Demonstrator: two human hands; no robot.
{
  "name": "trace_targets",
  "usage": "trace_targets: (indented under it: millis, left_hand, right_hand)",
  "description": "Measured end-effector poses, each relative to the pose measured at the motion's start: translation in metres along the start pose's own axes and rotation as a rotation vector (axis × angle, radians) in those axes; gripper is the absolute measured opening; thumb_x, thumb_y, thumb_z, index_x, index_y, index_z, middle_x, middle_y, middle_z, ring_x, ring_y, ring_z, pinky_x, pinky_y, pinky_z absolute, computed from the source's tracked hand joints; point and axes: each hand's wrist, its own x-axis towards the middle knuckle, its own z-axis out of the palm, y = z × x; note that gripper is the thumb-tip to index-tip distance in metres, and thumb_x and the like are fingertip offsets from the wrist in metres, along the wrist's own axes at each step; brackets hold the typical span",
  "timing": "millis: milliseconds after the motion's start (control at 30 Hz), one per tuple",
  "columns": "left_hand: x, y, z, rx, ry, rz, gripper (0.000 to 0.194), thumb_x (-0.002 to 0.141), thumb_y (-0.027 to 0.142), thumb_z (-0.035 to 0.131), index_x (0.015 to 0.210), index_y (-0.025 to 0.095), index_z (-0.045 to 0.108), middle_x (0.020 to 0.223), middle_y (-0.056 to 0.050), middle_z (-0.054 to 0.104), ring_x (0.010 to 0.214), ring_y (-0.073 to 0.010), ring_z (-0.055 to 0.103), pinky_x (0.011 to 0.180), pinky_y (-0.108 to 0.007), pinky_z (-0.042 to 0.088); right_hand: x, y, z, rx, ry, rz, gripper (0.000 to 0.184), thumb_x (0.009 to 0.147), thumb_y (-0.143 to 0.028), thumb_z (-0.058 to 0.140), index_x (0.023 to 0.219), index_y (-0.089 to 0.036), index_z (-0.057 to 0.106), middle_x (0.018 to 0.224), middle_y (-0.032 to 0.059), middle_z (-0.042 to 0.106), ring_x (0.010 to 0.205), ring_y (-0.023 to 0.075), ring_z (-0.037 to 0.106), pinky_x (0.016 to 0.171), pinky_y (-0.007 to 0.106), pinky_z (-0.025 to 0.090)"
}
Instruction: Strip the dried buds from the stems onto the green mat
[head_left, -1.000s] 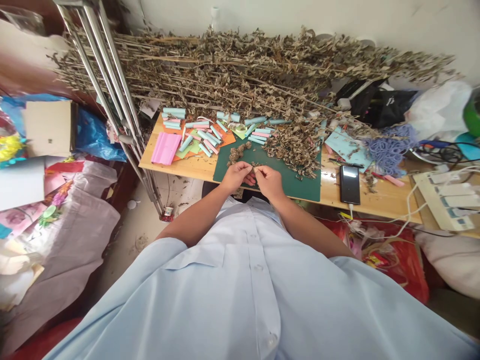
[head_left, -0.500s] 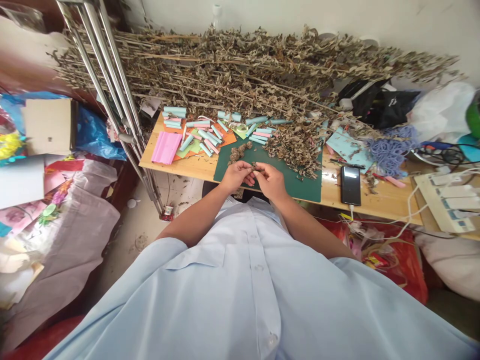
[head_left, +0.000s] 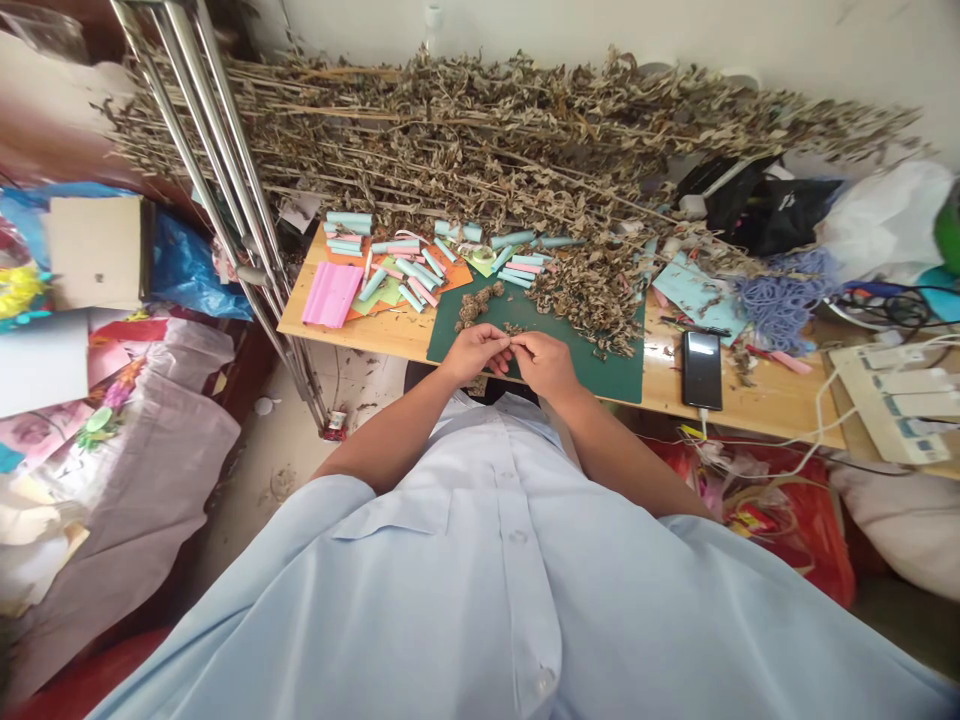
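Observation:
At the front edge of the green cutting mat [head_left: 615,382], my left hand [head_left: 474,352] and my right hand [head_left: 546,362] meet with their fingertips pinched together. Whatever lies between the fingers is too small to make out. Just beyond my left hand sits a small cluster of brown, rolled-up balls of dried leaf [head_left: 474,306]. A few loose dry crumbs [head_left: 514,328] lie on the mat behind the fingertips. To the right of them, a heap of dried leaves [head_left: 592,300] covers part of the mat.
Long dried leafy stalks [head_left: 450,130] fill the back of the table. Rolled paper tubes [head_left: 416,272] and a pink paper stack [head_left: 331,294] lie left. A phone [head_left: 702,370], blue string [head_left: 784,300] and a power strip [head_left: 892,400] lie right. Metal poles [head_left: 225,150] stand left.
My right hand has turned a little and its fingertips have closed in against those of my left hand. The dark bit seen between the fingers before is now hidden.

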Motion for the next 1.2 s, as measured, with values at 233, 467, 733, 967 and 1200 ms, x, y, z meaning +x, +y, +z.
trace_targets:
  millis: [233, 467, 733, 967, 1200]
  left_hand:
    - [0.004, -0.001, 0.003, 0.004, 0.058, -0.022, 0.024, 0.083, 0.029, 0.071, 0.091, 0.013, 0.056, 0.068, -0.004, 0.070, 0.054, -0.0145, 0.068, 0.050, -0.025, 0.055]
    - [0.005, 0.001, 0.003, 0.044, 0.076, -0.041, 0.015, 0.084, 0.023, 0.066, 0.089, 0.013, 0.056, 0.057, -0.002, 0.066, 0.051, -0.0160, 0.067, 0.049, -0.026, 0.055]
    - [0.003, -0.002, -0.002, -0.061, 0.035, -0.007, 0.028, 0.079, 0.031, 0.073, 0.092, 0.013, 0.055, 0.067, -0.004, 0.069, 0.053, -0.0150, 0.067, 0.051, -0.026, 0.055]
    - [0.004, -0.007, -0.004, -0.132, 0.017, 0.056, 0.038, 0.077, 0.037, 0.077, 0.096, 0.013, 0.055, 0.074, -0.004, 0.070, 0.060, -0.0159, 0.070, 0.059, -0.029, 0.059]
    - [0.007, -0.010, -0.003, -0.102, 0.036, 0.062, 0.036, 0.079, 0.037, 0.076, 0.096, 0.013, 0.055, 0.075, -0.004, 0.070, 0.060, -0.0142, 0.069, 0.058, -0.028, 0.058]
  right_hand:
    - [0.000, 0.001, 0.007, -0.098, 0.008, -0.043, 0.025, 0.096, -0.022, 0.046, 0.099, -0.023, 0.071, 0.098, 0.0088, 0.074, 0.095, 0.0232, 0.067, 0.088, 0.036, 0.051]
    - [0.001, -0.004, 0.018, -0.030, 0.138, 0.138, 0.013, 0.084, -0.025, 0.057, 0.081, -0.022, 0.070, 0.080, 0.0053, 0.074, 0.076, 0.0205, 0.067, 0.078, 0.033, 0.054]
    - [0.004, -0.001, 0.026, 0.531, 0.179, 0.498, 0.016, 0.080, -0.034, 0.062, 0.083, -0.020, 0.069, 0.069, 0.0035, 0.072, 0.060, 0.0207, 0.069, 0.062, 0.035, 0.059]
    - [0.003, 0.010, 0.017, 0.332, 0.211, 0.404, 0.018, 0.083, -0.035, 0.061, 0.089, -0.020, 0.070, 0.078, 0.0042, 0.073, 0.070, 0.0210, 0.070, 0.071, 0.036, 0.058]
    - [0.003, 0.018, 0.015, 0.155, 0.190, 0.276, 0.015, 0.084, -0.027, 0.059, 0.088, -0.021, 0.073, 0.090, 0.0059, 0.073, 0.079, 0.0208, 0.068, 0.079, 0.036, 0.057]
